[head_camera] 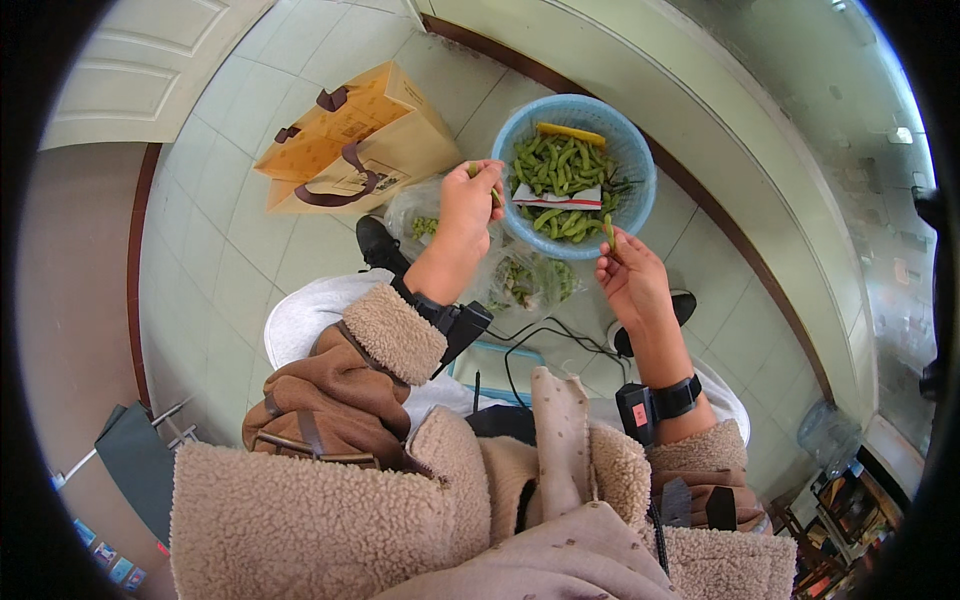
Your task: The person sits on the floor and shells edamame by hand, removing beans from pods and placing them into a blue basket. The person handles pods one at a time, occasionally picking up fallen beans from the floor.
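Observation:
A light blue plastic basket (649,172) on the tiled floor holds many green soybean pods (559,161), a yellow strip (571,134) and a white and red packet (559,199). At the basket's left rim is my left hand (471,199), its fingers closed on green pod pieces (495,196). By the lower right rim, my right hand (634,274) pinches a green pod (609,231) between thumb and fingers. Below and left of the basket lie clear plastic bags, one with shelled green beans (424,226), another with pods or husks (519,281).
A tan paper bag (427,154) with brown handles stands left of the basket. A low cabinet or wall (720,127) runs along the right. Black cables (551,328) and a blue-edged tray (495,358) lie between my legs. A clear water bottle (827,435) is at lower right.

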### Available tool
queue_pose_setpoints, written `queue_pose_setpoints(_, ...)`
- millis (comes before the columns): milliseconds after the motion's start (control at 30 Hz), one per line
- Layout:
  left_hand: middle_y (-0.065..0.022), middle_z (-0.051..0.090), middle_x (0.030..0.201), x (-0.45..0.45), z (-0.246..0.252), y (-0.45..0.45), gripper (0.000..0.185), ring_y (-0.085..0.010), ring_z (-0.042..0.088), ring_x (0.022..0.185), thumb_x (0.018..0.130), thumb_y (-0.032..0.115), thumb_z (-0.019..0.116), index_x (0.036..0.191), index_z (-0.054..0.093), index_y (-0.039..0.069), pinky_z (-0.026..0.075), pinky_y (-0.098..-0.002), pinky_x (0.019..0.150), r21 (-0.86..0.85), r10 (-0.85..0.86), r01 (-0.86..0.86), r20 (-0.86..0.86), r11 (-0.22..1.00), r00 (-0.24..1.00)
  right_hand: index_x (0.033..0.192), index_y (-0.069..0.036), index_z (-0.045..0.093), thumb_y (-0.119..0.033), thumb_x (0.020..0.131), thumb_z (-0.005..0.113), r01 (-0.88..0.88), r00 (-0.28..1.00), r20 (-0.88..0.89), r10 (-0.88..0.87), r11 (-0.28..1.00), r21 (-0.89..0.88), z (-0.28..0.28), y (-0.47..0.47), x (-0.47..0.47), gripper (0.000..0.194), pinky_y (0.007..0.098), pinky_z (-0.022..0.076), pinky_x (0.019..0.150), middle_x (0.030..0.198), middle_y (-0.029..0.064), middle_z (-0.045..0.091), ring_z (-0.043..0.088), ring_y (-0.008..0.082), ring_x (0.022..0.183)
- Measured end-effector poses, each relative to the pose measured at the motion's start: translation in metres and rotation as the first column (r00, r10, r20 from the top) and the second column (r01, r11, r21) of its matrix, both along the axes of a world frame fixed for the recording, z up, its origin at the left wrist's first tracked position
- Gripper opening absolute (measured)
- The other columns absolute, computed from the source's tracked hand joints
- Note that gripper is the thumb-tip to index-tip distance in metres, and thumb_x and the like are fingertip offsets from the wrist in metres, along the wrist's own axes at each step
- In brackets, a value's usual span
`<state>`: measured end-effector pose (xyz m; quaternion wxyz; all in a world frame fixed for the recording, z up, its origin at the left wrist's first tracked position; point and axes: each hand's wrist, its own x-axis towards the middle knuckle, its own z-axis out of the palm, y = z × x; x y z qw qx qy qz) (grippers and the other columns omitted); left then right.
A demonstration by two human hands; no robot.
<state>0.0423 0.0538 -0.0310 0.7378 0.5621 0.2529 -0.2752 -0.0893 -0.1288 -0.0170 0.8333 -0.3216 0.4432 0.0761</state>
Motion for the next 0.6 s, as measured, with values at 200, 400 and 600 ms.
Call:
queue_pose_setpoints(200, 0.0026, 0.049, 0.064, 0.014, -0.003, 0.001, 0.015, -0.0089, 0.045, 0.053, 0.084, 0.02, 0.061, 0.087, 0.055, 0.006, 0.035, -0.0219, 0.044, 0.121, -0.07, 0.068, 0.012, 0.99, 0.997, 0.109, -0.002, 0.051, -0.013, 0.091, 0.048, -0.085, 0.993, 0.085, 0.081, 0.995, 0.044, 0.01, 0.004, 0.004, 0.021, 0.0225, 0.0439, 0.062, 0.085, 0.0024, 0.055, 0.052, 0.0108, 0.07)
queue_pose_setpoints(400, -0.0116, 0.061, 0.073, 0.034, -0.026, 0.001, 0.018, -0.0254, 0.058, 0.06, 0.077, 0.02, 0.063, 0.079, 0.058, 0.003, 0.045, -0.0355, 0.054, 0.81, -0.73, 0.26, 0.273, 0.526, 0.627, 0.099, -0.003, 0.052, -0.012, 0.089, 0.048, -0.052, 0.993, 0.105, 0.046, 0.997, 0.056, 0.024, 0.004, 0.013, 0.014, 0.0238, 0.0452, 0.061, 0.088, 0.0038, 0.058, 0.056, 0.0115, 0.074)
queue_pose_setpoints(600, -0.0115, 0.064, 0.081, 0.059, -0.07, -0.033, 0.012, -0.0314, 0.061, 0.079, 0.075, 0.017, 0.057, 0.084, 0.064, 0.014, 0.047, -0.0439, 0.064, 0.993, -0.999, 0.114, 0.016, 0.02, 0.035, 0.096, -0.005, 0.05, -0.013, 0.089, 0.049, 0.051, 0.974, 0.216, -0.068, 0.995, 0.085, 0.038, 0.002, 0.02, 0.011, 0.0223, 0.0448, 0.06, 0.087, 0.0044, 0.057, 0.055, 0.0113, 0.071)
